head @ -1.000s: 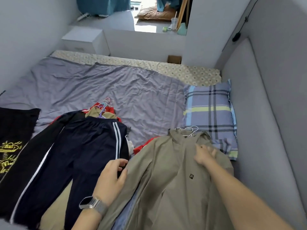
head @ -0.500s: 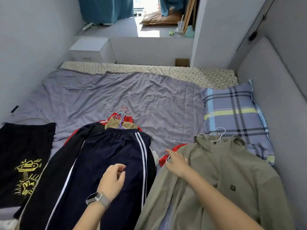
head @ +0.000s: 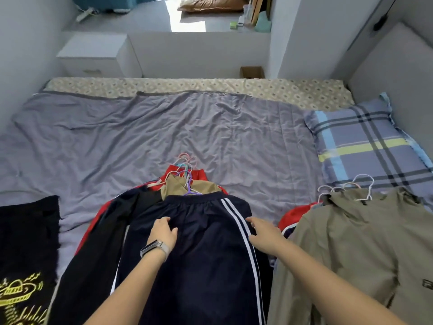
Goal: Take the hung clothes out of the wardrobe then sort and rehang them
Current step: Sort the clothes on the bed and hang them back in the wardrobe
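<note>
both hands lie on the navy track pants (head: pixel 199 254), the top thing in the middle pile on the bed (head: pixel 164 137). left hand (head: pixel 164 231) rests on the cloth below the waistband, fingers a bit curled; i cannot tell if it pinches the cloth. right hand (head: pixel 263 235) lies on the white side stripes, fingers spread and loose, holding nothing. the pants run long, from the waistband just past the fingertips back down between the two arms. the hangers (head: pixel 186 170) stick out beyond the waistband, further off than both hands. the left hand looks a bit nearer to them. to the right of the right hand lies the olive jacket (head: pixel 351 242), just beside the pants.
</note>
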### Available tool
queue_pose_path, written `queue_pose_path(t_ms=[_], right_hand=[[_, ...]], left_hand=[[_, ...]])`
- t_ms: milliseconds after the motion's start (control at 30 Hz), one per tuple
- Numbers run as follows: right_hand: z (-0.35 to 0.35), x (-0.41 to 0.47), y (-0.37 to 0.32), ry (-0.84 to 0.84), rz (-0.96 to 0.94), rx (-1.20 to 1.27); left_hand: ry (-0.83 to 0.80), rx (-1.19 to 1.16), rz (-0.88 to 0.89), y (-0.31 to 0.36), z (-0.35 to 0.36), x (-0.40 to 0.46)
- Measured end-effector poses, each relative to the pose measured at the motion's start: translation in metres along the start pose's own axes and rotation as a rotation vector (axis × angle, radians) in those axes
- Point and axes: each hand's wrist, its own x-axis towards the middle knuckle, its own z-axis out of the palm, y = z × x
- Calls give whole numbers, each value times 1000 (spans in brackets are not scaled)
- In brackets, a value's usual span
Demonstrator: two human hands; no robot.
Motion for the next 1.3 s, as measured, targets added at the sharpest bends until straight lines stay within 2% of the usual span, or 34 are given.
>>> queue_pose_path(t_ms=[100, 200, 367, 433, 500, 600, 667, 767, 967, 1300], right_hand=[[18, 21, -14, -20, -34, -46], [35, 36, -12, -28, -27, -15], [40, 38, 7, -2, -76, -134], [39, 33, 21, 14, -64, -127], [37, 23, 32, 17, -40, -99], [32, 5, 39, 23, -30, -67], [28, -4, 41, 51, -53, -51], [18, -21, 36, 138, -98, 26], [-6, -83, 19, 351, -211, 193], [-52, -251, 5, 683, -502, 91]], left_hand=[[23, 89, -90, -20, 1, 38], [-52, 154, -148, -35, -1, 80], [-91, 311, -81, -47, -1, 116], [-104, 297, -48, -46, 4, 113], [-107, 153, -27, -43, 12, 98], [-17, -87, -3, -43, 18, 65], [95, -146, 25, -41, 11, 39], [176, -205, 105, -30, -12, -13], [337, -177, 155, -14, -66, -128], [599, -257, 250, 13, -139, -343]])
